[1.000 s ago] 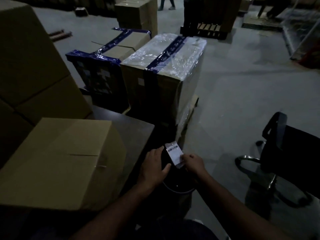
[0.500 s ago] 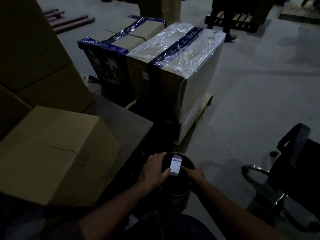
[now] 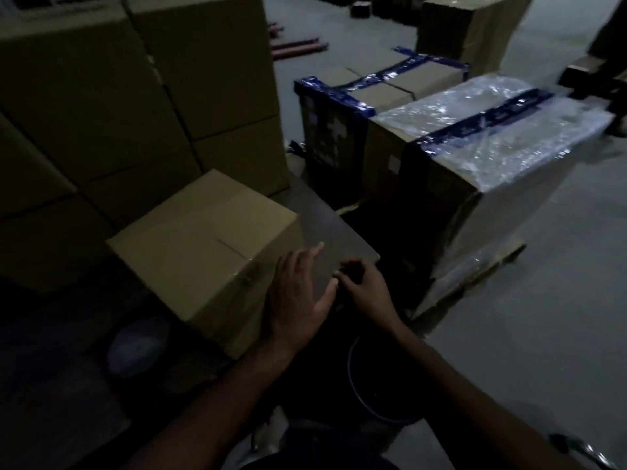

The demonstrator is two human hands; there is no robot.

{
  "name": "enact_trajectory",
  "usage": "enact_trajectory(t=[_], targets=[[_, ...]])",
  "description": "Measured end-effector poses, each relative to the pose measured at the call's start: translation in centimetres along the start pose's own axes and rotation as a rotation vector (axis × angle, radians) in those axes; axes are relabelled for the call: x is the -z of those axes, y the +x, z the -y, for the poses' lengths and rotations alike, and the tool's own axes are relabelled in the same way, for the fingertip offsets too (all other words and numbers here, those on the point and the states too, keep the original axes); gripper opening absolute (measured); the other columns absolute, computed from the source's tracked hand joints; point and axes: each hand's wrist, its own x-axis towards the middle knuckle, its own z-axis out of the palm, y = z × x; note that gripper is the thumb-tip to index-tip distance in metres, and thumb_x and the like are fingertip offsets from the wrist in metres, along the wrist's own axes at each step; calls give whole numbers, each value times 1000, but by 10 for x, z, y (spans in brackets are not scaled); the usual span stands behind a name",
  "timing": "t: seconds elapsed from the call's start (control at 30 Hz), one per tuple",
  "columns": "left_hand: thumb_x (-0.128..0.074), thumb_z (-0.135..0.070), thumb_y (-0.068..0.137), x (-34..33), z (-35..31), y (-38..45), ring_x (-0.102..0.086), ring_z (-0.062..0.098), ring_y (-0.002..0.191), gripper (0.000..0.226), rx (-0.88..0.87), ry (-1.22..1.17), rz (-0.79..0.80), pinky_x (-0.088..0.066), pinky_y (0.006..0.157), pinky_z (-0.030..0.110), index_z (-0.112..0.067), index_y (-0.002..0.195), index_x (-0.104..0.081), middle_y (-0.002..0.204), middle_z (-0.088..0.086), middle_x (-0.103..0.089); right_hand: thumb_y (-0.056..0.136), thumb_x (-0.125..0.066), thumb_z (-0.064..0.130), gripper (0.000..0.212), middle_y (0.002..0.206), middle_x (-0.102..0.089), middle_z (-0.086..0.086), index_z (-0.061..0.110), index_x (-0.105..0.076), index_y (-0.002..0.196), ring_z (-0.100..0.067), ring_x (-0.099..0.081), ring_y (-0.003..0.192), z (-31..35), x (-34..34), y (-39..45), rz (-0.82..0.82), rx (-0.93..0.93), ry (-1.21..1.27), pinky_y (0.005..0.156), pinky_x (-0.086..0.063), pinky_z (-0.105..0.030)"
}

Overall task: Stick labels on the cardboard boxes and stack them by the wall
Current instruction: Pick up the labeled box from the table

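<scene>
cardboard box (image 3: 203,245) | brown, closed | on dark table, beside stacked boxes (image 3: 135,96)

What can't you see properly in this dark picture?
- Head view: whether the right hand holds a label; its curled fingers and darkness hide it.
- Inside the round bin: too dark.
- The cardboard box near side: shadowed, so any label there is unclear.
- Marks on the blue-taped box: blurred.
- The left hand is open, motion-blurred.
</scene>
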Motion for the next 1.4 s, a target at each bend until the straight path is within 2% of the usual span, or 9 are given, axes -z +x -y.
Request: enact_trajectory(t=[0.2, 0.37, 0.47, 0.6, 0.77, 0.97, 1.13, 1.23, 1.4], targets=[[-62, -51, 83, 55, 38, -9, -48, 23, 116, 61, 144, 168, -274, -34, 100, 30, -12, 131, -58, 125, 8, -55, 86, -70, 34, 39, 121, -58, -3, 17, -59, 119, -18, -51, 115, 67, -44, 45, 25, 363, -288, 94, -44, -34], [-55, -70, 81, 72, 82, -43, -47, 29, 124, 76, 335, 279, -230, -43, 103, 43, -12, 130, -58, 131, 9, -52, 86, -64, 50, 56, 148, -42, -3, 22, -52, 133, -22, -36, 135, 70, -81, 74, 147, 379, -543, 109, -36, -43], [-51, -75, 81, 83, 105, -58, -43, 29, 131, 79, 376, 288, -194, -42, 107, 45, -14, 130, -58, 137, 9, -49, 85, -63, 55, 57, 148, -39, -4, 24, -52, 131, -25, -39, 133, 62, -94, 72, 133, 341, -475, 109, -37, -44], [-68, -70, 76, 105, 126, -74, -32, 24, 143, 85, 535, 84, -258, -34, 113, 37, -20, 141, -48, 157, 4, -28, 69, -59, 73, 66, 116, -48, 3, 27, -53, 115, -20, -52, 105, 57, -97, 55, 78, 336, -380, 86, -52, -44], [-92, -34, 66, 138, 150, -86, -39, 20, 137, 103, 720, -284, -248, -39, 109, 37, -35, 150, -33, 154, 1, -38, 62, -74, 72, 85, 121, -61, 9, 27, -50, 130, -12, -61, 111, 40, -101, 21, 359, 203, -22, 90, -57, -40], [-93, -41, 61, 158, 165, -96, -40, 21, 139, 106, 687, -316, -221, -42, 107, 39, -43, 149, -33, 155, -3, -40, 78, -78, 39, 72, 125, -52, 26, 40, -38, 138, -7, -50, 126, 38, -112, -18, 362, 215, 4, 101, -45, -29], [-91, -47, 57, 188, 144, -93, -39, 17, 141, 99, 527, -347, -311, -41, 111, 45, -46, 144, -41, 153, -8, -42, 76, -75, 51, 75, 137, -45, 29, 58, -31, 136, -1, -43, 131, 79, -99, -43, 276, 372, 61, 108, -43, -48], [-92, -39, 60, 218, 120, -81, -36, 11, 142, 101, 412, -405, -398, -38, 115, 48, -44, 147, -40, 153, -13, -41, 82, -74, 26, 78, 143, -40, 21, 51, -30, 141, -4, -40, 135, 112, -92, -55, 193, 496, 123, 108, -43, -49], [-89, -23, 63, 273, 78, -49, -31, -14, 137, 110, 170, -495, -593, -35, 108, 13, -37, 153, -28, 148, -30, -33, 79, -72, 29, 80, 140, -47, 19, 47, -31, 145, -3, -49, 128, 181, -83, -66, 158, 582, 237, 97, -52, -37]])
